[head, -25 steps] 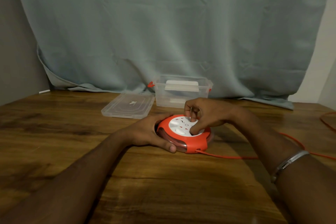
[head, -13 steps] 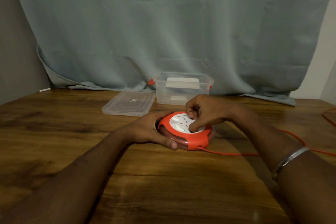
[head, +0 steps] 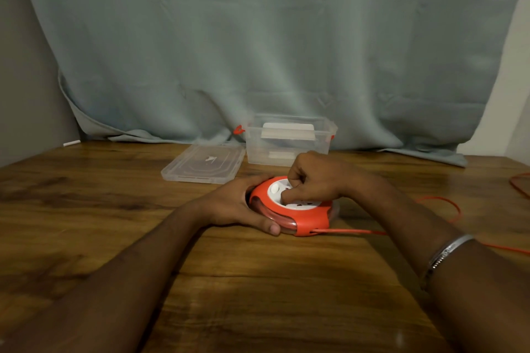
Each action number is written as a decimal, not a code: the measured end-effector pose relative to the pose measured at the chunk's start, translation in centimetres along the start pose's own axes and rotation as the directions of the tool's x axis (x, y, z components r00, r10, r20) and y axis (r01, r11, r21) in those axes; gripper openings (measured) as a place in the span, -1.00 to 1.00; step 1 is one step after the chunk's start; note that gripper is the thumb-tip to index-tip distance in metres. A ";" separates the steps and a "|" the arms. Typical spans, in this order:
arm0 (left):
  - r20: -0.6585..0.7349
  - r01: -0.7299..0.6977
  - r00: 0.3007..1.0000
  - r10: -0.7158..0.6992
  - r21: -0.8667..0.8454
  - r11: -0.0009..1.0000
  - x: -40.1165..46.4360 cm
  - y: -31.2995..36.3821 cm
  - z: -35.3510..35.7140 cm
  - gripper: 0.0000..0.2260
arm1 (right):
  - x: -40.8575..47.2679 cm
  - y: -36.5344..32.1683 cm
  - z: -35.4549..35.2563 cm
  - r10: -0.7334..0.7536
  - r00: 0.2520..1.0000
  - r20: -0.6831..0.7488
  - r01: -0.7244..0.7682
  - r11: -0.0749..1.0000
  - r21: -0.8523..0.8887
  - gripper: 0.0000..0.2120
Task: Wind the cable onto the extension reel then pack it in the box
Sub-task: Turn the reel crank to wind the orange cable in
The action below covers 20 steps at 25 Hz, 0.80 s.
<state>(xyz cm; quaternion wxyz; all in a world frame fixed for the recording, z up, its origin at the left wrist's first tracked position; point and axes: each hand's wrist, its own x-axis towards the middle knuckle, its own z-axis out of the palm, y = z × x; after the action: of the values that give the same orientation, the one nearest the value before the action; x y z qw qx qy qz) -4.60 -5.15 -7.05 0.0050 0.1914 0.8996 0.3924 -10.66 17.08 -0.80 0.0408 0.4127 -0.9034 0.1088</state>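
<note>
Head view: left hand (head: 232, 205) cupping the orange extension reel's (head: 298, 213) left side on the wooden table (head: 114, 223); right hand (head: 314, 178) curled on its white centre dial (head: 275, 189); orange cable (head: 352, 231) trailing right of the grip; clear plastic box (head: 289, 142) open behind, lid (head: 205, 163) left.

The right hand (head: 312, 178) has turned the reel (head: 292, 209) face's white disc around.

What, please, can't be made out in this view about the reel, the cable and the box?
- Reel hub: covered by right hand; what it grips is hidden.
- Cable: cut off at the right edge; plug unseen.
- Box: white item inside blurred by the clear walls.
- Reel's left rim: behind left hand.
</note>
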 end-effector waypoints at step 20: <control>-0.018 0.044 0.999 -0.043 0.028 0.999 0.0 -0.6 -0.1 0.02 | -0.4 3.4 -2.3 -0.084 0.984 0.159 0.034 0.956 0.293 -0.59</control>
<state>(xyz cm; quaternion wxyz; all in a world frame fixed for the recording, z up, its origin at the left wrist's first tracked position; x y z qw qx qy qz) -4.84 -5.55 -7.38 0.0031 0.1685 0.9091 0.3809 -12.99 20.05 0.82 -0.0936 0.4489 -0.8652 0.2029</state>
